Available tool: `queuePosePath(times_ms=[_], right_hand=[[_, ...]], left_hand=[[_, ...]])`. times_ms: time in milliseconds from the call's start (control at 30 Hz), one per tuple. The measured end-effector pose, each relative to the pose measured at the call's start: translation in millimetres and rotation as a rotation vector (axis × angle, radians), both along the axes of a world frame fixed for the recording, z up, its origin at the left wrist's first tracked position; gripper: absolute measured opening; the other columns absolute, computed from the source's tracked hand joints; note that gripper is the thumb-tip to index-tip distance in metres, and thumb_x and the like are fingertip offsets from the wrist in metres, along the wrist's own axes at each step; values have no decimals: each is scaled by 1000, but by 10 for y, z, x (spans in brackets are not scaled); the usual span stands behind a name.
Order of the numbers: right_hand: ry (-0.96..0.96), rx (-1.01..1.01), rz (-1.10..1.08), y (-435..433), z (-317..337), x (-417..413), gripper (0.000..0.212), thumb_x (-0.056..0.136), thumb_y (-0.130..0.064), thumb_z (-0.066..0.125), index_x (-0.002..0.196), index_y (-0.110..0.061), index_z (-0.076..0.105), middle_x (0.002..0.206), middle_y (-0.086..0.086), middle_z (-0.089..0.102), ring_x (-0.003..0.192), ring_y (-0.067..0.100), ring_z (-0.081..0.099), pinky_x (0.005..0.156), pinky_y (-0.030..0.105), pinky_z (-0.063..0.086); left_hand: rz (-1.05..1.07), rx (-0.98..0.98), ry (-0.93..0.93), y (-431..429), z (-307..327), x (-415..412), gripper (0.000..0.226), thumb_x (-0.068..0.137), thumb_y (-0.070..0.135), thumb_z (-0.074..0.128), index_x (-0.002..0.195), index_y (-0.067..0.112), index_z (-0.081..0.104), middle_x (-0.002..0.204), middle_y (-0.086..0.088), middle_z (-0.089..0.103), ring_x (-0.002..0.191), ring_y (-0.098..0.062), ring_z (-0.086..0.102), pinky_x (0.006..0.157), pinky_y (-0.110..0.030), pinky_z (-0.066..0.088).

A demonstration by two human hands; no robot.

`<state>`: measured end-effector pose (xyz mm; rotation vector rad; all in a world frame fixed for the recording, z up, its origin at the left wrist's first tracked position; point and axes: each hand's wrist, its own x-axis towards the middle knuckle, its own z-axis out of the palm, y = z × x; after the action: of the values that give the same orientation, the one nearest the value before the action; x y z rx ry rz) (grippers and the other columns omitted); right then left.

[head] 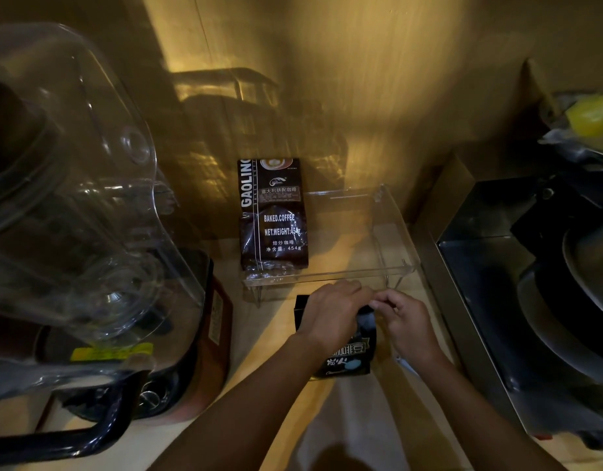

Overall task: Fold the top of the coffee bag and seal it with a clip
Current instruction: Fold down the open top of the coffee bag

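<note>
- A small dark coffee bag (pixel 352 356) is stood on the wooden bench (pixel 286 338), pretty much front and centre, just in front of a clear plastic tray (pixel 392 215).
- The top of that bag is covered by the left hand (pixel 330 312), which is curled over it with the fingers closed down on the upper edge, so the bag top is gripped there.
- The right hand (pixel 407 322) is held right next to it, thumb and fingertips pinched together at the bag's top right corner. Something small might be pinched in there, but honestly it can't be made out in this light.
- No clip can be picked out anywhere, too dim and blurry.
- A second, taller coffee bag (pixel 274 215) is propped upright at the left end of the tray, leaning against the back wall (pixel 361 79).
- A big clear blender jug (pixel 76 185) on a dark base is seen at the left, close to the camera.
- A black stove (pixel 517 283) is seen at the right, well apart from the hands.
</note>
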<state>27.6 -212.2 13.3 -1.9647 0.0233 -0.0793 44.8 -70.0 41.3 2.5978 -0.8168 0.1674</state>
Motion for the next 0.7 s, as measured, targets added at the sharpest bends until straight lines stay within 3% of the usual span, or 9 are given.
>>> queuePosePath(times_ms=[67,200,367,467,567,700], right_hand=[[11,12,4,3,4,4,33,82,0,58,67,-30,62,71,-5,66,71,12,61,66,35,48],[4,26,25,8,21,4,33,81,-2,59,67,-31,62,74,-1,68,73,15,63,69,37,49],[-14,-3,24,-21,23,20,32,81,-2,61,65,-30,60,70,-9,65,71,9,60,64,31,46],[-24,-45,31,-27,8,47,24,81,-3,61,67,-23,62,68,-10,62,70,14,59,64,34,45],[-8,-20,33,-34,-27,54,27,82,-4,60,67,-27,61,69,-9,62,70,12,59,63,33,45],[-12,-24,32,-56,-44,72,32,82,-5,60,65,-32,60,69,-8,63,71,12,58,61,24,45]], left_hand=[[-6,36,-45,26,-21,-8,41,52,4,75,81,22,51,64,2,63,56,-20,58,45,-20,30],[-17,34,-102,105,-74,17,35,59,12,78,79,20,50,60,3,64,50,-18,55,40,-20,30],[-63,-12,43,123,-62,43,26,69,7,64,91,13,51,85,-9,65,79,-26,57,63,-31,41],[21,47,-15,173,-67,39,8,77,14,60,79,11,53,73,-10,64,67,-28,59,53,-30,40],[73,91,-126,241,-84,34,24,86,31,49,70,14,54,62,-3,64,58,-21,58,44,-24,39],[-19,21,-20,317,-67,70,14,72,4,68,78,10,56,74,-9,66,69,-26,60,59,-26,40]])
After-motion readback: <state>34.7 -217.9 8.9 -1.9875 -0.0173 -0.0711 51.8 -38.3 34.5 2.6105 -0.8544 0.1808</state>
